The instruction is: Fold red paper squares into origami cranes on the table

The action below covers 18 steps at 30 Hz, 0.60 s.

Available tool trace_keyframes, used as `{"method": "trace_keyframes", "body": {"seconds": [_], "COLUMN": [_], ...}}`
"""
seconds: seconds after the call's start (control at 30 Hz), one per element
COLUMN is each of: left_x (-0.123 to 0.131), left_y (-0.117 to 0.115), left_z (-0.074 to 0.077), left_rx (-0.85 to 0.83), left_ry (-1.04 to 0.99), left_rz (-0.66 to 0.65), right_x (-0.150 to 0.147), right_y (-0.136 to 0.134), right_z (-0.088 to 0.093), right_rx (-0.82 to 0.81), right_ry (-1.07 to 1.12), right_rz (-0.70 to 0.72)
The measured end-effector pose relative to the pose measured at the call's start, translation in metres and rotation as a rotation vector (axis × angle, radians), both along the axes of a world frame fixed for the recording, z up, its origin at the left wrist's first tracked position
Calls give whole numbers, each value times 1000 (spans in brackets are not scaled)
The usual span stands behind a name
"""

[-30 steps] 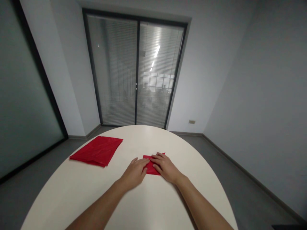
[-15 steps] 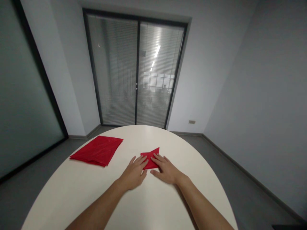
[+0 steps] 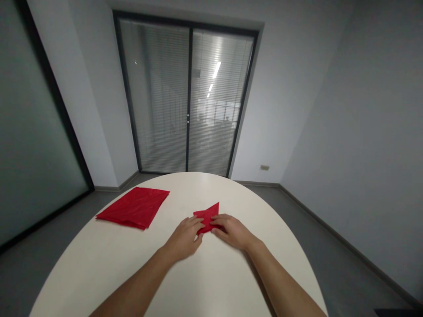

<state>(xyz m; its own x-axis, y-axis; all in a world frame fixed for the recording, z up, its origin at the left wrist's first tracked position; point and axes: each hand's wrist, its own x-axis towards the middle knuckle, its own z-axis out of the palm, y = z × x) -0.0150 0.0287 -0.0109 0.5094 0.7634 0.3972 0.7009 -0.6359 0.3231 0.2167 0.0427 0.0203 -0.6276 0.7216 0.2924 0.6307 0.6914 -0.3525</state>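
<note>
A small folded red sheet (image 3: 207,217), thin like paper or plastic, lies on the white table in front of me, one pointed corner sticking up to the far right. My left hand (image 3: 185,237) is at its left side, fingers bent over the top and thumb close to the lower left corner. On the opposite side, my right hand (image 3: 233,231) has its fingers and thumb closed around the right edge. My fingertips cover both side edges. A larger, wrinkled red stack of folded sheets (image 3: 135,207) rests apart, to the left.
The round white table (image 3: 178,290) curves away on both sides, with its far edge near a glass door (image 3: 158,110) with blinds. A wall socket (image 3: 265,167) sits low on the back wall. Grey floor (image 3: 330,259) shows at the right.
My right hand's fingers have bent and its thumb has come up to the sheet's right edge. My left fingers have drawn in slightly. The larger red stack is unmoved.
</note>
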Motion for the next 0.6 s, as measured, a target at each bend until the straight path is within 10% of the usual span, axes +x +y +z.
{"method": "trace_keyframes", "body": {"seconds": [0.6], "left_x": [3], "left_y": [-1], "left_z": [4], "left_rx": [-40], "left_ry": [-50], "left_rz": [67], "right_x": [-1], "right_y": [8], "right_z": [-11], "right_rx": [-37], "right_ry": [145], "right_rz": [-141]}}
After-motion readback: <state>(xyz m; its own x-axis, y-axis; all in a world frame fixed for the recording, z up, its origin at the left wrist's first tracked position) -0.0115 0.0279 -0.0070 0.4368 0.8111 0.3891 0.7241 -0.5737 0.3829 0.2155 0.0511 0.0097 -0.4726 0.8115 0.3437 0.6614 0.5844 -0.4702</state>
